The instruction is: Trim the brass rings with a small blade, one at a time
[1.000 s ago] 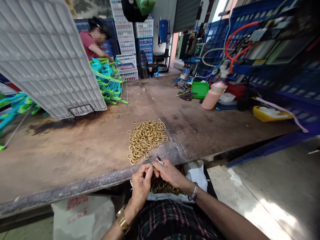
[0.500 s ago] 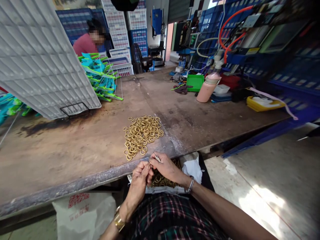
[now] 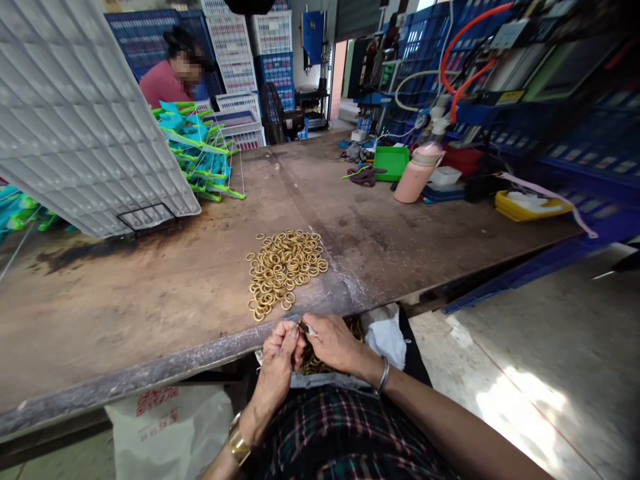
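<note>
Just over the table's front edge, my left hand (image 3: 280,352) is closed in a pinch on what looks like a small brass ring, mostly hidden by the fingertips. My right hand (image 3: 333,340) grips a small knife (image 3: 310,330) with a pale handle, its dark tip touching at the left fingertips. Beyond both hands, a loose pile of brass rings (image 3: 285,267) lies on the table. Below my right hand, more rings (image 3: 315,363) fill a lined container in my lap, partly covered by the hands. A white cloth (image 3: 386,337) lies at its right side.
The worn table (image 3: 210,273) carries a tall grey-white ribbed panel (image 3: 115,133), green and turquoise hangers (image 3: 205,153), a pink bottle (image 3: 416,177), a green tray (image 3: 391,163) and a yellow tray (image 3: 530,207). A white bag (image 3: 170,433) hangs below. A person (image 3: 163,80) sits across.
My right hand has dropped slightly and turned, so the knife's tip shows at the left fingertips. My left hand stays nearly in place. The ring pile looks the same.
</note>
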Demonstrator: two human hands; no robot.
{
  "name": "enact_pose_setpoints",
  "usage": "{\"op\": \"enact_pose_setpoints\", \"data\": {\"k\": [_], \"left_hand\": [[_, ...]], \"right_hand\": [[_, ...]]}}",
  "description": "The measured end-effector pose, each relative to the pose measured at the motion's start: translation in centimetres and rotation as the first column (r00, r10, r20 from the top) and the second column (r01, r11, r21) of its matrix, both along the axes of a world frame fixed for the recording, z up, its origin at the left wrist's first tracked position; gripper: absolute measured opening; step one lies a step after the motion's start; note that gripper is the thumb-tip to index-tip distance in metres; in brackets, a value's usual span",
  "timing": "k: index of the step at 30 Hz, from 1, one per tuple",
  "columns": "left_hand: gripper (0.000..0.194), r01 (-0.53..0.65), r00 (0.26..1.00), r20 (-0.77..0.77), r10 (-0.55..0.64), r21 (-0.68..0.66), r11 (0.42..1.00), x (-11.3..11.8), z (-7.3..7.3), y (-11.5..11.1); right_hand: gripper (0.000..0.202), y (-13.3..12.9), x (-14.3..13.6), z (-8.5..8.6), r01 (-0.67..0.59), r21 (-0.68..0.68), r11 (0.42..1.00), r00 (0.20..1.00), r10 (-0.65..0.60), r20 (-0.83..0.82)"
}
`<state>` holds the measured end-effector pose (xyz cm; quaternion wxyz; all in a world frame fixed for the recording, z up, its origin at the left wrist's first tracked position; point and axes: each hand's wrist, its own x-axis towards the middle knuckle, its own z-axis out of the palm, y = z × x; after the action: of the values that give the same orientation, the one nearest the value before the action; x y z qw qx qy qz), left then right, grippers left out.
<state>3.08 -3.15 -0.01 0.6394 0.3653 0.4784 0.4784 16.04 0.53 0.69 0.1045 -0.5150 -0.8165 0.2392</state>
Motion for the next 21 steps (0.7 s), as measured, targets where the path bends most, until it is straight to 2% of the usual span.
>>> {"op": "enact_pose_setpoints", "data": {"k": [4, 17, 21], "left_hand": [[0.029, 0.006, 1.0, -0.013, -0.005, 0.032, 0.999, -0.09, -0.33, -0.03], [0.03, 0.019, 0.999, -0.042, -0.017, 0.045, 0.999, -0.22, -0.54, -0.05], [0.028, 0.032, 0.998, -0.047, -0.029, 0.071, 0.997, -0.48, -0.78, -0.07]], "right_hand": [[0.016, -0.15, -0.23, 0.13, -0.015, 0.003, 1.0, 0.996, 0.015, 0.084], [0.019, 0.17, -0.06, 0.05, -0.008, 0.013, 1.0, 0.993, 0.007, 0.118], [0.018, 0.54, 0.06, -0.03, -0.083, -0.003, 0.997, 0.994, 0.083, 0.066]]}}
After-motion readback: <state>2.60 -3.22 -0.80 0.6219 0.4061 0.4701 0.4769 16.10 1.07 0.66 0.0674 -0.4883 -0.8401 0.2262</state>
